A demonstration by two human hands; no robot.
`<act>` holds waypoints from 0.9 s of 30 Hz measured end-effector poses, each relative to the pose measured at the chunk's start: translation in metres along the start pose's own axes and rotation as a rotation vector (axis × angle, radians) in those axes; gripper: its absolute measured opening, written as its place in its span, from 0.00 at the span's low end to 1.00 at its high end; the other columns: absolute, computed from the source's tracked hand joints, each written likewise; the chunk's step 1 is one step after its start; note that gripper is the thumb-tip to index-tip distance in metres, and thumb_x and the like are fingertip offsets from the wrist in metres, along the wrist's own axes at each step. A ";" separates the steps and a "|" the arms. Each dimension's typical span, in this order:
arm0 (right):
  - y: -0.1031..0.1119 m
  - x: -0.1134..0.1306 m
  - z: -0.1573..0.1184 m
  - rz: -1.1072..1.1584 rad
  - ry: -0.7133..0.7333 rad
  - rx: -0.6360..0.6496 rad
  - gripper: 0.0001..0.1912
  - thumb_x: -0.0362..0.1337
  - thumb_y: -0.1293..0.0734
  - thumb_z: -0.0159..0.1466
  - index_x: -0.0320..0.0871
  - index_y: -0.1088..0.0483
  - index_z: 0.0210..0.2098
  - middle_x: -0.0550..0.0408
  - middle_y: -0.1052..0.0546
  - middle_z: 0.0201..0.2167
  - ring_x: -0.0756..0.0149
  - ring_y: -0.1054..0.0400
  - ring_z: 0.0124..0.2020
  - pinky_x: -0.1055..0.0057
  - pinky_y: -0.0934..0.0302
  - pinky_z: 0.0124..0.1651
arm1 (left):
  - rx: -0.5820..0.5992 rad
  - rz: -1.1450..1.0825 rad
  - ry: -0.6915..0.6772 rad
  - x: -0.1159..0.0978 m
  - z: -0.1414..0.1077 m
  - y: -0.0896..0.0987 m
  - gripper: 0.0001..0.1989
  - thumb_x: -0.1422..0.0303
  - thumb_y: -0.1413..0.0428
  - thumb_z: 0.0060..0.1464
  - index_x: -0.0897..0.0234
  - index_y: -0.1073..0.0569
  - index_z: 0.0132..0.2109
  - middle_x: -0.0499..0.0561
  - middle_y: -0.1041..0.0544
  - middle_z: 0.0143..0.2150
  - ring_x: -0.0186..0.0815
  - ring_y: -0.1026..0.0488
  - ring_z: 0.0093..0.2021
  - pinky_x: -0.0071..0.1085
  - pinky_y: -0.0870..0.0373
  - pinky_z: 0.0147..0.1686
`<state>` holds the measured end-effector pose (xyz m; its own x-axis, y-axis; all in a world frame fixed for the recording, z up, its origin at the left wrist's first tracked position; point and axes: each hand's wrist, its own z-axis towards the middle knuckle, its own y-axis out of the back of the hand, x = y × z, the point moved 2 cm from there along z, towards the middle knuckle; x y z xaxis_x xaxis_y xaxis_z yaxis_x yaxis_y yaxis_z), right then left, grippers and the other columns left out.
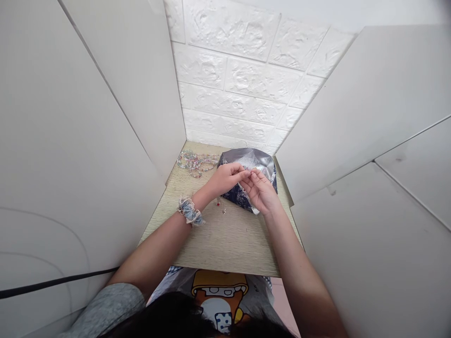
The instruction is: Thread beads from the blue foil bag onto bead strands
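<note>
My left hand (229, 178) and my right hand (260, 190) meet at the fingertips over a dark blue patterned bag with a silver lining (246, 154). Thumb and fingers of each hand are pinched together; what lies between them is too small to make out. Strings of multicoloured beads (195, 162) lie at the back left of the wooden table (225, 244). Below my left hand, a small red bead (218, 203) and a tiny charm (223, 211) rest on the wood. A blue and cream scrunchie (190, 211) circles my left wrist.
White panels (141, 84) rise close on the left, and others (352, 117) on the right. A white brick-pattern wall (239, 84) stands behind the table. A black cord (59, 280) runs at the lower left.
</note>
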<state>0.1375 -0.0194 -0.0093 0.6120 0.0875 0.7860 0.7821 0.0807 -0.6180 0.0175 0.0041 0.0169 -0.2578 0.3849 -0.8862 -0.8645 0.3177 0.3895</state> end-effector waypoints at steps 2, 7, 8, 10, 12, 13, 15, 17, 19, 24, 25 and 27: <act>0.000 0.000 0.000 -0.013 0.004 0.004 0.09 0.35 0.32 0.49 0.45 0.37 0.28 0.63 0.28 0.28 0.76 0.32 0.34 0.72 0.39 0.48 | -0.001 0.003 0.000 -0.001 0.000 0.000 0.16 0.58 0.53 0.48 0.68 0.34 0.26 0.47 0.34 0.24 0.27 0.40 0.26 0.24 0.42 0.26; 0.001 -0.001 0.000 -0.010 0.008 0.005 0.10 0.35 0.31 0.48 0.45 0.37 0.28 0.63 0.28 0.28 0.75 0.32 0.35 0.71 0.39 0.48 | 0.000 0.027 -0.003 -0.001 -0.001 0.000 0.16 0.58 0.53 0.49 0.68 0.33 0.26 0.46 0.34 0.23 0.27 0.40 0.25 0.24 0.43 0.25; 0.001 -0.001 0.000 -0.006 0.007 0.008 0.10 0.34 0.31 0.48 0.45 0.37 0.28 0.63 0.28 0.28 0.75 0.32 0.35 0.72 0.39 0.48 | -0.001 0.030 -0.006 -0.002 -0.001 0.000 0.16 0.58 0.53 0.49 0.68 0.33 0.26 0.46 0.34 0.23 0.27 0.40 0.25 0.24 0.43 0.25; 0.000 -0.001 0.000 -0.002 0.006 0.013 0.10 0.34 0.31 0.48 0.45 0.36 0.28 0.63 0.28 0.28 0.76 0.32 0.35 0.73 0.39 0.47 | -0.003 0.032 -0.009 -0.002 -0.001 0.001 0.16 0.59 0.53 0.48 0.68 0.33 0.26 0.46 0.35 0.23 0.26 0.40 0.25 0.24 0.43 0.25; 0.000 -0.001 0.000 -0.007 0.007 0.006 0.10 0.34 0.31 0.48 0.45 0.37 0.28 0.63 0.28 0.28 0.76 0.32 0.35 0.74 0.39 0.47 | -0.002 0.035 -0.006 -0.003 -0.001 0.001 0.16 0.59 0.53 0.48 0.68 0.33 0.25 0.46 0.35 0.22 0.26 0.41 0.25 0.24 0.44 0.24; 0.001 -0.001 0.000 -0.014 0.007 0.000 0.10 0.34 0.31 0.48 0.45 0.37 0.28 0.63 0.28 0.28 0.76 0.32 0.35 0.73 0.39 0.47 | 0.000 0.036 -0.003 -0.004 -0.001 0.001 0.16 0.59 0.53 0.48 0.68 0.34 0.25 0.46 0.35 0.22 0.26 0.41 0.24 0.24 0.44 0.24; 0.001 -0.001 0.000 -0.027 0.009 -0.010 0.09 0.34 0.32 0.48 0.45 0.37 0.28 0.63 0.28 0.28 0.75 0.32 0.35 0.72 0.40 0.48 | 0.003 0.039 0.003 -0.005 -0.001 0.001 0.16 0.59 0.53 0.48 0.68 0.34 0.25 0.46 0.36 0.22 0.26 0.41 0.24 0.24 0.44 0.24; 0.001 -0.001 0.000 -0.031 0.011 -0.014 0.09 0.34 0.32 0.49 0.45 0.37 0.28 0.63 0.28 0.28 0.75 0.32 0.35 0.71 0.40 0.49 | 0.003 0.044 0.005 -0.005 -0.001 0.001 0.15 0.59 0.53 0.48 0.68 0.34 0.25 0.46 0.36 0.22 0.26 0.41 0.24 0.24 0.44 0.24; 0.002 -0.001 0.000 -0.030 0.014 -0.012 0.09 0.34 0.32 0.49 0.45 0.37 0.28 0.62 0.28 0.28 0.75 0.32 0.35 0.71 0.40 0.49 | 0.000 0.053 0.007 -0.005 -0.001 0.001 0.15 0.59 0.53 0.48 0.68 0.33 0.25 0.46 0.35 0.22 0.26 0.41 0.24 0.24 0.44 0.24; 0.002 -0.002 0.001 -0.038 0.019 -0.005 0.09 0.35 0.31 0.48 0.45 0.37 0.28 0.62 0.28 0.28 0.75 0.33 0.35 0.72 0.40 0.49 | -0.013 0.079 0.008 -0.004 -0.001 0.001 0.15 0.59 0.53 0.48 0.67 0.34 0.25 0.45 0.36 0.21 0.26 0.42 0.23 0.24 0.45 0.23; 0.002 -0.002 0.001 -0.037 0.019 -0.004 0.10 0.35 0.31 0.48 0.45 0.37 0.27 0.62 0.28 0.28 0.75 0.33 0.35 0.72 0.40 0.48 | -0.014 0.080 0.008 -0.004 -0.001 0.001 0.15 0.59 0.53 0.48 0.67 0.34 0.25 0.45 0.36 0.21 0.26 0.42 0.23 0.24 0.45 0.23; 0.001 -0.002 0.000 -0.032 0.019 0.000 0.10 0.34 0.31 0.48 0.45 0.36 0.27 0.63 0.28 0.28 0.75 0.32 0.35 0.72 0.40 0.48 | -0.015 0.070 0.014 -0.003 -0.001 0.001 0.15 0.59 0.52 0.48 0.67 0.34 0.24 0.45 0.36 0.21 0.26 0.42 0.23 0.24 0.45 0.23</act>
<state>0.1368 -0.0191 -0.0113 0.5891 0.0661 0.8053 0.8011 0.0828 -0.5928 0.0171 0.0022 0.0195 -0.3238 0.3937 -0.8603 -0.8503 0.2778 0.4471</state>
